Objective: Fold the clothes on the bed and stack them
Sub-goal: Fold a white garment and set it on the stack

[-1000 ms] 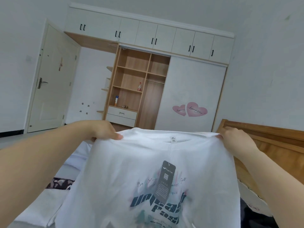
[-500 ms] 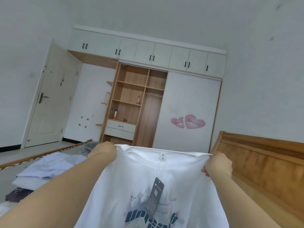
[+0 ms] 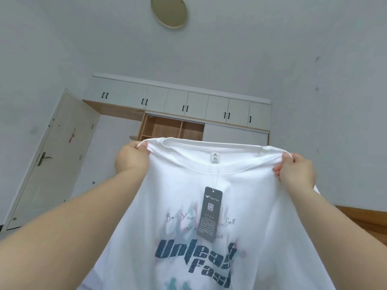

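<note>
Hanging in the air in front of the person, a white printed T-shirt (image 3: 209, 206) is being held up by its shoulders, with a dark hang tag (image 3: 210, 213) dangling from the neck label over the print. The left hand (image 3: 132, 157) is pinching the left shoulder seam and the right hand (image 3: 297, 171) is gripping the right one, both closed on fabric. The bed is not showing here, so the shirt's place over it cannot be told. To do this step well, both shoulders should probably be kept level and taut so the shirt lies flat when lowered, tag tucked inside. Behind, a wardrobe (image 3: 184, 114) and door (image 3: 52, 160) are standing.
</note>
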